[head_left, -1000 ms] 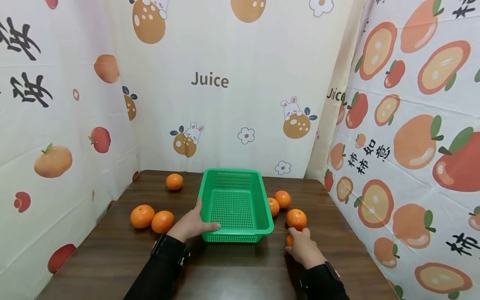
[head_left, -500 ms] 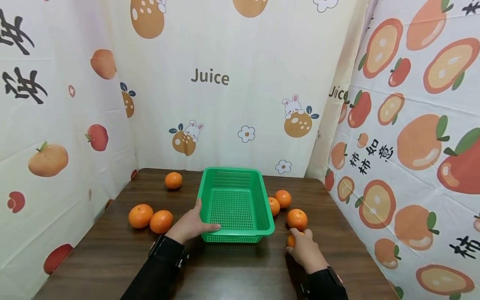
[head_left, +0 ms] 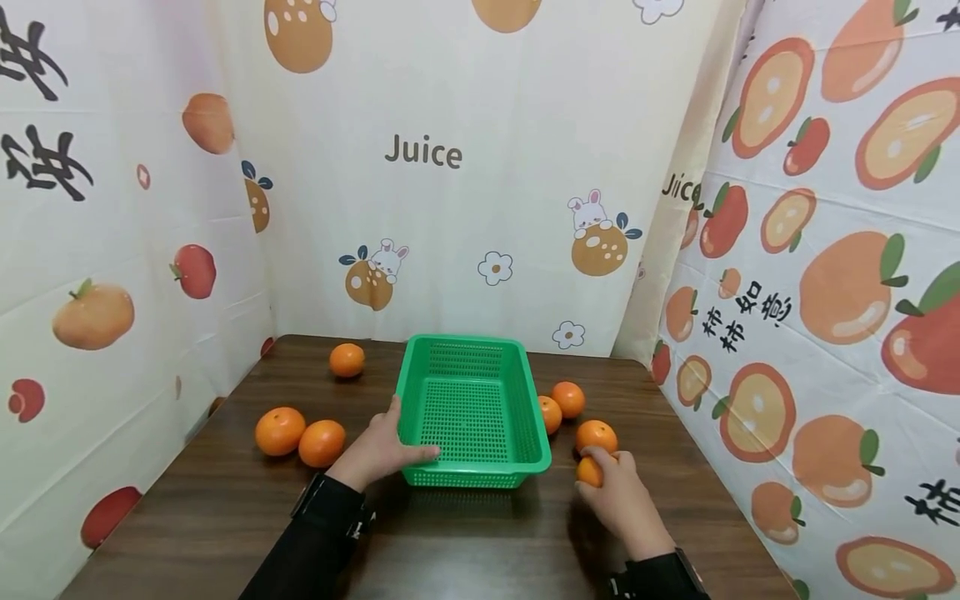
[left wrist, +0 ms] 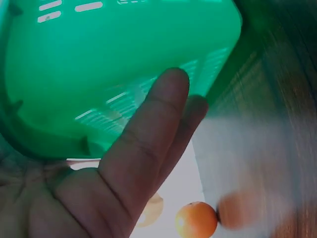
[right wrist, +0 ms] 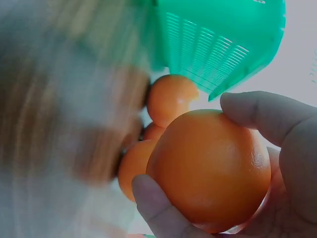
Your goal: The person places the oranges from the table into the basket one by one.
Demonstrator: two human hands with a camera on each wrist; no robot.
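Observation:
A green plastic basket with slotted walls stands on the table, nothing in it. My left hand grips its near left side, thumb over the rim; in the left wrist view, fingers lie along the outer wall. To the right of the basket, my right hand holds a mandarin orange between thumb and fingers. Just beyond it sits another mandarin, partly overlapped by the hand in the head view. Two more mandarins, a far one and a nearer one, lie close by the basket's right wall.
Left of the basket, two mandarins, one and its neighbour, sit side by side. A single mandarin lies near the back edge. Fruit-printed curtains enclose the brown wooden table at the back and both sides.
My right hand has gripped the near mandarin and raised it slightly, showing more of the fruit. My left hand stays on the basket. The head view has shifted a little.

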